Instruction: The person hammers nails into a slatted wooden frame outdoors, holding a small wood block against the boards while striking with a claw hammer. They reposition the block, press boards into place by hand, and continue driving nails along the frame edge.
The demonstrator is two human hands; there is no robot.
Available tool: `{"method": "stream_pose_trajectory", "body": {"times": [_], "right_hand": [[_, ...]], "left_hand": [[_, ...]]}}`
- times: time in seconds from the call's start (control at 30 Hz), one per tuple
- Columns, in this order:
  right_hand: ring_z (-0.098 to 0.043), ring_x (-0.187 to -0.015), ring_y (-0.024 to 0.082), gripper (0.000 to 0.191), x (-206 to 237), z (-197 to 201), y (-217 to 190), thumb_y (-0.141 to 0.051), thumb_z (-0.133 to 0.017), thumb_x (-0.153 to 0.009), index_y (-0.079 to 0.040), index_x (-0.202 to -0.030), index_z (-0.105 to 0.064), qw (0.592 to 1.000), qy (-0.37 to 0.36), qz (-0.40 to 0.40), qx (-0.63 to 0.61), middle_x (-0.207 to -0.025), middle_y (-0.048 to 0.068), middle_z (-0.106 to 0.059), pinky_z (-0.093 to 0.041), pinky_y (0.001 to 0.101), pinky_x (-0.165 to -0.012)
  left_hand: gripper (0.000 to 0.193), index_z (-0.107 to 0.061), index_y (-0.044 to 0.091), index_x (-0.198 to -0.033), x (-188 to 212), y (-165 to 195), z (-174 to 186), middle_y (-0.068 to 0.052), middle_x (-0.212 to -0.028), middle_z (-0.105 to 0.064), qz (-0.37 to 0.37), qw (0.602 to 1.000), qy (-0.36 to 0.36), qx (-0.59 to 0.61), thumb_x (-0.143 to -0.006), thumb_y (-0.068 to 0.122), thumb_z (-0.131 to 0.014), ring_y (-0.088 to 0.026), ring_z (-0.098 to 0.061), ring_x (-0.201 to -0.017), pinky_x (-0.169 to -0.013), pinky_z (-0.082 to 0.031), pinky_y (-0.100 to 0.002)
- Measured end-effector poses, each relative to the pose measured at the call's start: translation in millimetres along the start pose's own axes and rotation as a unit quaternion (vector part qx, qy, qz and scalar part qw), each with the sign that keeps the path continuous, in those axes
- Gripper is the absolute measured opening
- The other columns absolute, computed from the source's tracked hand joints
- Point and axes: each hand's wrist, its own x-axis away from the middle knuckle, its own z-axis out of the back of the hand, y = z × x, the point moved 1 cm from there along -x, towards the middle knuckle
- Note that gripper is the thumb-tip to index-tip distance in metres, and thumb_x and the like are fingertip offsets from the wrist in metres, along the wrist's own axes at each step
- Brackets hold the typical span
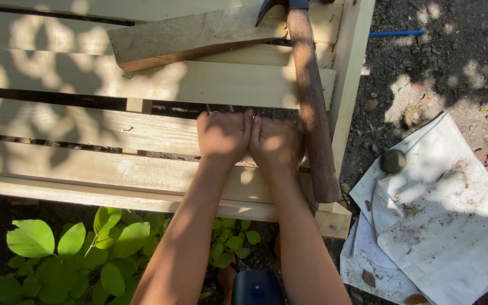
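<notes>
Both my hands rest side by side on a pale wooden slatted frame (pixel 86 169). My left hand (pixel 223 135) and my right hand (pixel 277 144) are curled with the knuckles up and the fingertips reaching over the far edge of one slat (pixel 114 133), thumbs touching. A thin dark metal piece (pixel 218 107) shows in the gap just beyond the fingers; what the hands grip is hidden. A claw hammer with a worn wooden handle (pixel 312 101) lies on the slats right beside my right hand.
A loose weathered wood piece (pixel 187 36) lies across the upper slats. White paper sheets (pixel 441 226) with a small round stone (pixel 393 161) lie on dirt ground to the right. Green leafy plants (pixel 86 254) grow below the frame. A dark blue object (pixel 257 287) sits between my forearms.
</notes>
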Motion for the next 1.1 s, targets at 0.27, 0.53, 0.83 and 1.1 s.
{"method": "stream_pose_trajectory", "body": {"times": [0.27,0.53,0.83,1.1], "right_hand": [[-0.069,-0.072,0.034,0.035,6.7,-6.4,5.4,-0.023,-0.055,-0.097,-0.012,-0.071,-0.075,0.999,0.031,0.016,0.013,-0.075,0.012,-0.072,-0.050,0.0498,-0.073],[-0.068,-0.071,0.034,0.035,7.3,-10.4,6.1,-0.026,-0.057,-0.097,-0.013,-0.070,-0.074,1.000,-0.001,-0.010,0.024,-0.073,0.012,-0.071,-0.050,0.0491,-0.073],[-0.067,-0.059,0.037,0.042,-11.4,4.5,-1.0,-0.028,-0.051,-0.100,-0.011,-0.068,-0.072,0.994,-0.105,-0.014,0.028,-0.067,0.017,-0.068,-0.053,0.0497,-0.060],[-0.065,-0.053,0.037,0.038,-43.3,18.5,-16.5,-0.032,-0.051,-0.098,-0.011,-0.076,-0.073,0.990,-0.100,-0.023,0.092,-0.063,0.017,-0.067,-0.053,0.0502,-0.055]], "left_hand": [[0.049,-0.067,0.016,-0.058,6.9,-0.7,-2.3,-0.007,-0.061,-0.068,-0.013,1.000,-0.002,0.009,-0.102,0.032,-0.053,-0.031,-0.064,-0.060,-0.067,-0.041,-0.044],[0.050,-0.066,0.017,-0.056,11.3,-7.2,-12.3,-0.006,-0.060,-0.067,-0.006,1.000,-0.014,0.019,-0.102,0.032,-0.055,-0.031,-0.063,-0.059,-0.066,-0.041,-0.043],[0.046,-0.068,0.017,-0.059,5.2,-2.0,0.3,-0.006,-0.065,-0.070,0.008,0.997,-0.081,0.013,-0.100,0.032,-0.052,-0.030,-0.066,-0.063,-0.068,-0.042,-0.045],[0.029,-0.077,0.016,-0.087,-17.0,3.1,12.7,-0.004,-0.091,-0.077,0.002,0.996,-0.093,0.013,-0.093,0.032,-0.053,-0.027,-0.069,-0.093,-0.087,-0.047,-0.044]]}}
